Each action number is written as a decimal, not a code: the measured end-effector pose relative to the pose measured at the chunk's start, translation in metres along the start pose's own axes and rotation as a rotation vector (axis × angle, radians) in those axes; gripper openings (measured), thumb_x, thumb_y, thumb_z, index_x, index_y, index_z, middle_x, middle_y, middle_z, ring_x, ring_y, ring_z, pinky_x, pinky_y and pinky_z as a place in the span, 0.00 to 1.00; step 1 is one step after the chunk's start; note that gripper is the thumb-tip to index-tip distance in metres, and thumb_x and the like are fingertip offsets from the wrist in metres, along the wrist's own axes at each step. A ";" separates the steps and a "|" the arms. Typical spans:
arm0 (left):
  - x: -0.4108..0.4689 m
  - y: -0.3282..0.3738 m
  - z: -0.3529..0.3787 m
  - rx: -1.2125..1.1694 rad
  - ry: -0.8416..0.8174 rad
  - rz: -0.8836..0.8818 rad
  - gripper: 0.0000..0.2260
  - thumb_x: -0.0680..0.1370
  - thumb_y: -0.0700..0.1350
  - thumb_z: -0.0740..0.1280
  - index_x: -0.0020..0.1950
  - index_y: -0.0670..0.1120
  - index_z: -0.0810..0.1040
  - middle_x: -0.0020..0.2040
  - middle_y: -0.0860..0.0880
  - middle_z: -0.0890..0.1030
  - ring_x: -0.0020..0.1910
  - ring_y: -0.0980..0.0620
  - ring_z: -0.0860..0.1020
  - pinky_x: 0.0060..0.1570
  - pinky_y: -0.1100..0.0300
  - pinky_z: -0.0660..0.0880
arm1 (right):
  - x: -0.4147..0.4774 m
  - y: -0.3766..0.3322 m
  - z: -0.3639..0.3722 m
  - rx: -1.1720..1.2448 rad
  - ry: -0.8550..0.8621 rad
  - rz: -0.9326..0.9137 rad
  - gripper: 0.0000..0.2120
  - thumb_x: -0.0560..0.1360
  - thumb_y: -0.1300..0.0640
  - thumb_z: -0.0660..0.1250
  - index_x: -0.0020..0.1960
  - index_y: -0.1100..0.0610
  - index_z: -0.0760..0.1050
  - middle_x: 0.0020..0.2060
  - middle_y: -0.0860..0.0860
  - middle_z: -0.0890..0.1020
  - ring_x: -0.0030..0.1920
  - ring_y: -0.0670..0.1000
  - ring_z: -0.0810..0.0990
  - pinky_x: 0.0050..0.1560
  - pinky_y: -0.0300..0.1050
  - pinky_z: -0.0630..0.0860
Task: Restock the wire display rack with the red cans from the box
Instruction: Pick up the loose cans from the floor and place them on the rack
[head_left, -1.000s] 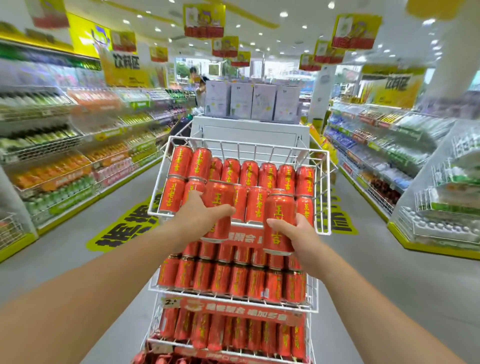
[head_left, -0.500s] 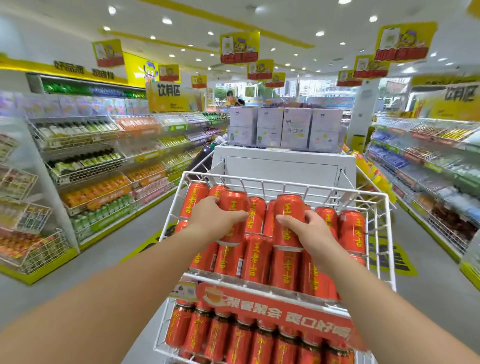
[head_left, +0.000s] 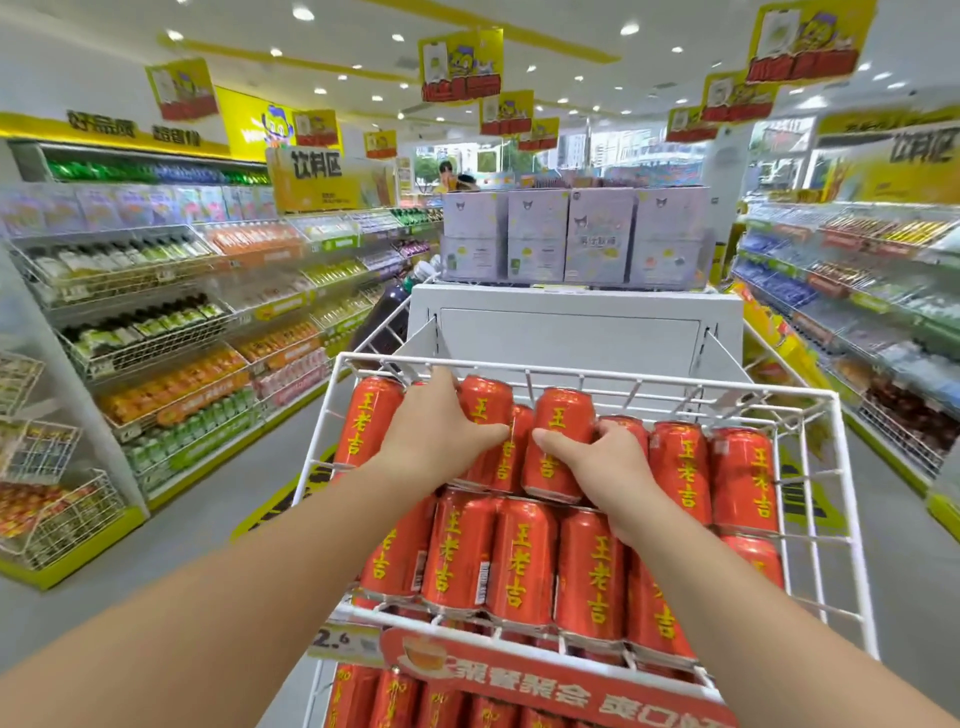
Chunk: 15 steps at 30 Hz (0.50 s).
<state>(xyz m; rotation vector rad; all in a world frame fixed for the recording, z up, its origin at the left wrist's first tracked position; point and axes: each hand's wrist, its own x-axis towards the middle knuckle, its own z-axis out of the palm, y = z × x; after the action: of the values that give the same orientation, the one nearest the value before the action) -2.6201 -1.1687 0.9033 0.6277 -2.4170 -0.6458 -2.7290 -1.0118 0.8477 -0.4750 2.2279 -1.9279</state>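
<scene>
The white wire display rack (head_left: 836, 467) stands right in front of me, its top basket packed with red cans lettered in yellow. My left hand (head_left: 441, 431) is closed round a red can (head_left: 488, 410) in the basket's back row, left of centre. My right hand (head_left: 602, 462) grips another red can (head_left: 558, 441) just beside it, set on top of the front row. Several more red cans (head_left: 519, 561) fill the front row, and a lower tier (head_left: 395, 696) holds more. The box is not in view.
A red promo sign (head_left: 545, 686) and a price tag (head_left: 337, 642) hang on the basket's front. Behind the rack is a grey cabinet (head_left: 571, 338) topped with pale boxes (head_left: 571, 234). Drink shelves (head_left: 156, 338) line the left aisle, and more shelves (head_left: 857, 312) run along the right.
Both hands have carried their cans up and back, from the basket's front edge to its rear row. My view has moved closer and higher over the top basket.
</scene>
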 end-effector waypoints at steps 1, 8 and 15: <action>-0.002 0.000 0.001 0.013 -0.006 0.025 0.25 0.66 0.62 0.78 0.49 0.48 0.72 0.40 0.52 0.77 0.43 0.48 0.77 0.40 0.55 0.69 | 0.000 -0.001 0.002 -0.022 0.038 -0.005 0.35 0.60 0.43 0.82 0.61 0.55 0.75 0.49 0.50 0.85 0.48 0.50 0.85 0.55 0.52 0.81; 0.000 0.005 0.002 0.181 -0.055 0.069 0.21 0.71 0.62 0.75 0.41 0.49 0.70 0.55 0.44 0.72 0.55 0.42 0.77 0.56 0.53 0.73 | -0.008 0.000 0.006 -0.154 0.149 -0.072 0.48 0.55 0.28 0.73 0.69 0.53 0.75 0.60 0.47 0.81 0.59 0.49 0.80 0.62 0.51 0.77; -0.002 -0.009 0.015 0.420 -0.030 0.153 0.32 0.77 0.68 0.63 0.64 0.42 0.76 0.68 0.40 0.67 0.67 0.40 0.68 0.66 0.49 0.71 | -0.010 0.006 0.014 -0.220 0.166 -0.137 0.45 0.65 0.31 0.73 0.73 0.57 0.71 0.69 0.52 0.77 0.67 0.52 0.76 0.68 0.49 0.72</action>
<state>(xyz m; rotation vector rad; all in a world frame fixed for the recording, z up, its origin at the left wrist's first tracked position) -2.6249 -1.1701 0.8866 0.5893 -2.6177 -0.0806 -2.7156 -1.0209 0.8382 -0.5278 2.5937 -1.8550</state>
